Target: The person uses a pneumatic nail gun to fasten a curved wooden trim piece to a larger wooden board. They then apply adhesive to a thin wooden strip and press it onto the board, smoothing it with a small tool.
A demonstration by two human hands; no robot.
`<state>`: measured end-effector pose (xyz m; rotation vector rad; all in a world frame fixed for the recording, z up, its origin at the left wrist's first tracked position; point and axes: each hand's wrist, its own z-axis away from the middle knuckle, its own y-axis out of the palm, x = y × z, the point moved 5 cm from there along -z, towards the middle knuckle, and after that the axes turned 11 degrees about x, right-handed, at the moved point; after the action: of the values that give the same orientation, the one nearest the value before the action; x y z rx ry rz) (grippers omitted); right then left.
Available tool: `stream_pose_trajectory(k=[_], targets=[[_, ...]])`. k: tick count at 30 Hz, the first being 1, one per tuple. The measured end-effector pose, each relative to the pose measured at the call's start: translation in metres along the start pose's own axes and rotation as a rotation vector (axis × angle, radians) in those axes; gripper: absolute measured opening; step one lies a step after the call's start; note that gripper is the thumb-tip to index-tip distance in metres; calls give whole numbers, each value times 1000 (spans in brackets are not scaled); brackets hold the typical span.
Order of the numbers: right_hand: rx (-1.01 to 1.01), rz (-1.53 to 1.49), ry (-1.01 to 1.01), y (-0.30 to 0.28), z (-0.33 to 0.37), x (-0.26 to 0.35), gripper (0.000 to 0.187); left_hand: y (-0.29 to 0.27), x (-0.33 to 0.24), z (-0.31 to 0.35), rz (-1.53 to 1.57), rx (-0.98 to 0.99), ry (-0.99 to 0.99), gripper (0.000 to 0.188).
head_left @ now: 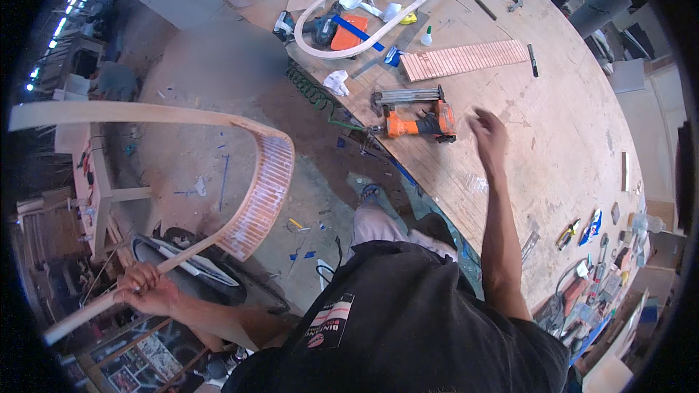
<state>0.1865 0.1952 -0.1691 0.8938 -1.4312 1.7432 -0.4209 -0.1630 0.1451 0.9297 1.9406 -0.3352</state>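
My left hand [149,287] is wrapped round one straight leg of a U-shaped bent wooden frame [204,244], held out over the floor at the left. A curved panel of narrow ridged strips [263,185] with whitish smears lines the frame's bend. My right hand [489,135] hovers over or rests on the worktable, its fingers apart and nothing in them; contact is hard to tell. Just left of it lies an orange and black nail gun [419,125], on its side near the table edge. A green coiled air hose [314,94] runs to the nail gun.
On the large wooden worktable [561,131] lie a flat ridged panel [466,60], another bent wooden frame [317,53], a cordless drill [324,29], a small glue bottle [427,36] and a marker [533,60]. Assorted hand tools [601,276] crowd its right edge. Scraps litter the floor.
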Motion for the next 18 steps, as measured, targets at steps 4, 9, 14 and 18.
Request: stream_pose_trajectory(k=[4,9,14,18], targets=[[59,319,-241,100,-118,47,57,-34,34,-21,111,63,6,52],[225,805,-98,183,-216,28,72,-53,60,-11,-40,-172,-18,51],[390,1017,37,203,-255,7,83,-46,79,-7,-132,-294,-58,55],[399,962,15,200,-267,-2,89,-64,89,-12,-62,-247,-93,56]])
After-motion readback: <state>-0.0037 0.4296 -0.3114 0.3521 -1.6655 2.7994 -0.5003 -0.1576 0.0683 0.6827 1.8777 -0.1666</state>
